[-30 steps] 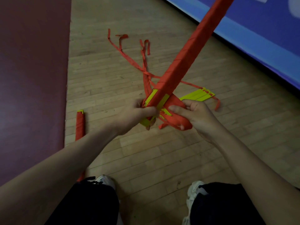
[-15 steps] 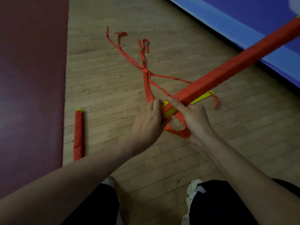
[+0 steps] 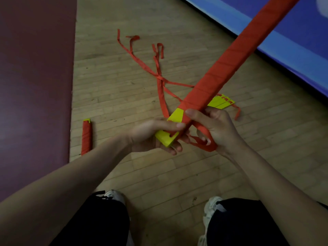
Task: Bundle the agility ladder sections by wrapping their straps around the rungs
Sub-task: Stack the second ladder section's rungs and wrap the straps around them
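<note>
Ladder bundle, a long stack of yellow rungs wound in red strap, is up in the air in both hands. It starts near the middle and points away toward 1 o'clock. The left hand grips the bare yellow end, with the thumb on top and the fingers curled under. The right hand presses its thumb on the red wrap, and its other fingers curl round a loose strap loop hanging just under the bundle. On the wooden floor behind the hands, more yellow rungs lie at 2 o'clock, with loose straps trailing toward 12 o'clock. A small wrapped bundle lies at 9 o'clock, just beside a dark red mat. A blue mat runs along at 1 o'clock. White shoes show at 6 o'clock.
</note>
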`<state>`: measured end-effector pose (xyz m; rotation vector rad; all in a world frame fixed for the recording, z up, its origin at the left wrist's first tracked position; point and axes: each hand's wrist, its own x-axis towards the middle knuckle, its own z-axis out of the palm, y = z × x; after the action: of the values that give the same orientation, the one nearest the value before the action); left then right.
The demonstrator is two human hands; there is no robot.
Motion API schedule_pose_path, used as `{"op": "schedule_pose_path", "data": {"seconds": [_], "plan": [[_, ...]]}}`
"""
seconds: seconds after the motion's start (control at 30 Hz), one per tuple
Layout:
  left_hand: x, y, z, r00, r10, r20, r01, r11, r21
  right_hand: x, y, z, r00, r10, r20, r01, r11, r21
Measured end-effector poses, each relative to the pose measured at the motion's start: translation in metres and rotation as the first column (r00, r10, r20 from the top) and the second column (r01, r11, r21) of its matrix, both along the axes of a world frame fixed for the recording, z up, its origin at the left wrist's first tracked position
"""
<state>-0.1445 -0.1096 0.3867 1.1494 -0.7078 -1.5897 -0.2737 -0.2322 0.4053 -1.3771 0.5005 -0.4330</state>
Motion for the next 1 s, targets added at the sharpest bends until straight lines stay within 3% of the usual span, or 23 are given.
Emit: {"op": "schedule_pose_path", "data": {"seconds": [0.07,0.17,0.53,0.77,1.0], "plan": [[-0.001,0.002,-0.002,0.985,-0.076,-0.156,0.073,0.997,-0.025,0.0,-0.002,0.001,0.999,0.025,0.022,-0.025,1.0,0.006],[-0.005,0.001,0.0,0.978,-0.09,-0.189,0.076,0.994,-0.08,0.0,-0.007,0.002,0.998,0.056,0.028,-0.056,0.998,-0.03],[0.001,0.002,-0.003,0.983,0.079,0.164,-0.068,0.995,-0.074,0.007,-0.022,-0.018,0.974,0.093,-0.206,-0.114,0.989,-0.096],[0.004,0.001,-0.002,0.886,0.243,0.394,-0.214,0.97,-0.116,0.006,-0.024,-0.028,0.966,0.126,-0.227,-0.152,0.983,-0.101],[-0.004,-0.005,-0.005,0.75,0.391,0.533,-0.343,0.919,-0.192,0.011,-0.02,-0.027,0.984,-0.005,-0.178,-0.031,0.979,-0.202]]}}
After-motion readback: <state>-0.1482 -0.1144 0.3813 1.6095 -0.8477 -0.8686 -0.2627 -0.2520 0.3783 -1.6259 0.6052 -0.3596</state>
